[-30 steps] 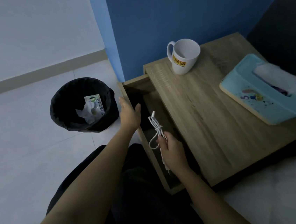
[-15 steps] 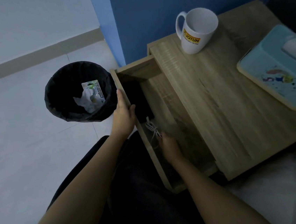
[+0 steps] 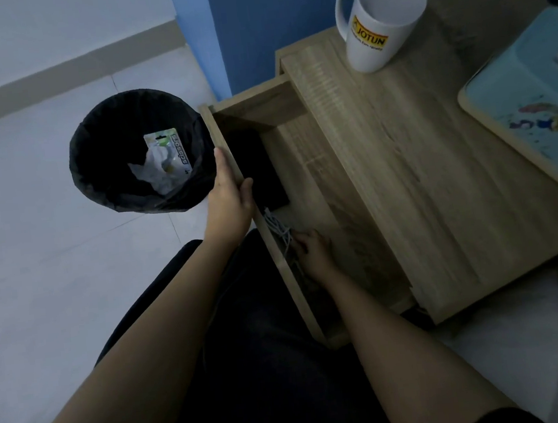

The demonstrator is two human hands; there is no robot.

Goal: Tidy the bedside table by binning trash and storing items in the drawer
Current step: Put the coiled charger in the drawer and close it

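The wooden bedside table (image 3: 422, 179) has its drawer (image 3: 229, 147) pulled out to the left. My left hand (image 3: 231, 195) grips the drawer's front panel, thumb inside. Down inside the drawer, my right hand (image 3: 313, 252) touches a coiled white cable (image 3: 277, 227) with its fingers curled around one end. A flat black object (image 3: 259, 168) lies at the drawer's far end. A black bin (image 3: 137, 154) on the floor holds crumpled white paper and a scissors package (image 3: 169, 150).
On the tabletop stand a white mug (image 3: 378, 18) with a yellow logo and a light-blue tissue box (image 3: 531, 102) at the right edge. Blue wall behind the table. Pale tiled floor on the left. My dark-trousered legs are below, white bedding at lower right.
My right hand has lowered the white cable from above the drawer down onto its floor. My left hand has shifted onto the drawer front. The view has moved closer and downward.
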